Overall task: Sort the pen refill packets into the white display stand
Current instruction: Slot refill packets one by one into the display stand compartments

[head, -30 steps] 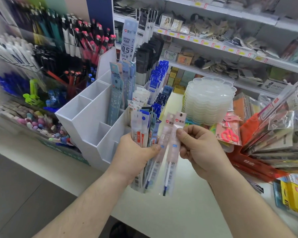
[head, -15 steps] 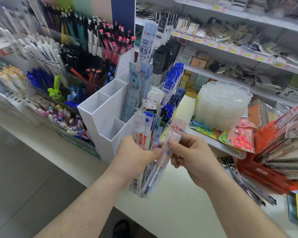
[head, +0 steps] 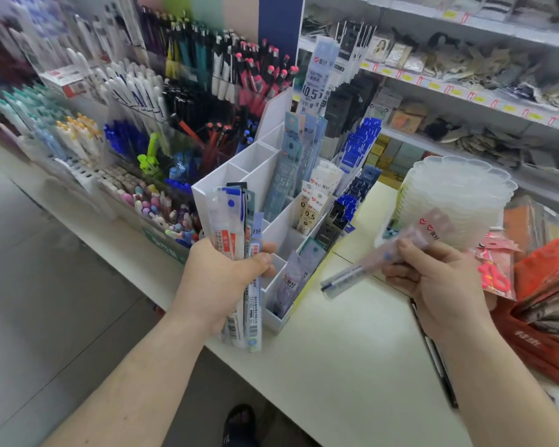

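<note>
Clear tubs beside white display stand

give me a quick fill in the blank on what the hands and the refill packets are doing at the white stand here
1. The left hand grips a ____ of refill packets upright in front of the white display stand.
2. The right hand pinches the pink packet ____ the counter, not resting on it.
3. The front compartment of the stand holds a ____ packet.
4. Behind the right hand stands a stack of clear plastic ____.

Missing words: bundle; above; purple; trays
</note>
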### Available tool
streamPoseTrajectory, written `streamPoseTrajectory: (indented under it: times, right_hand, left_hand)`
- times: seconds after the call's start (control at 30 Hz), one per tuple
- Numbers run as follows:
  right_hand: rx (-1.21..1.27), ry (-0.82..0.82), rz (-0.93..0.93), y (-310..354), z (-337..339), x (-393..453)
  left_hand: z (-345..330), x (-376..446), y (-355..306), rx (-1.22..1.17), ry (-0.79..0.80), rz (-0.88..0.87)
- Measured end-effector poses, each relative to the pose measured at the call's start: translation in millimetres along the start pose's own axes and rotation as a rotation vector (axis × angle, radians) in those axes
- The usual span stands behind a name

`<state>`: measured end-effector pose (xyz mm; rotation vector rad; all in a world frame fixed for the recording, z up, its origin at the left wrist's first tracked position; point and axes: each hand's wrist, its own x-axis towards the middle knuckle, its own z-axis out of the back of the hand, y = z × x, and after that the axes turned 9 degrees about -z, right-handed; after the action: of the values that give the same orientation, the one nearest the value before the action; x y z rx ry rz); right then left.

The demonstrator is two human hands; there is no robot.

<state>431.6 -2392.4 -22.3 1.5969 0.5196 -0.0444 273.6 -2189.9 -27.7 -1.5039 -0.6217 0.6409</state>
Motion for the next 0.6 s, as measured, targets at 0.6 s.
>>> streamPoseTrajectory:
  times: [0.6]
  right_hand:
    - [-0.080, 0.098, 0.259, 67.7, -76.8, -2.9]
  left_hand:
    - [0.0, 1.7, -21.6, -0.123, -0.066, -0.063]
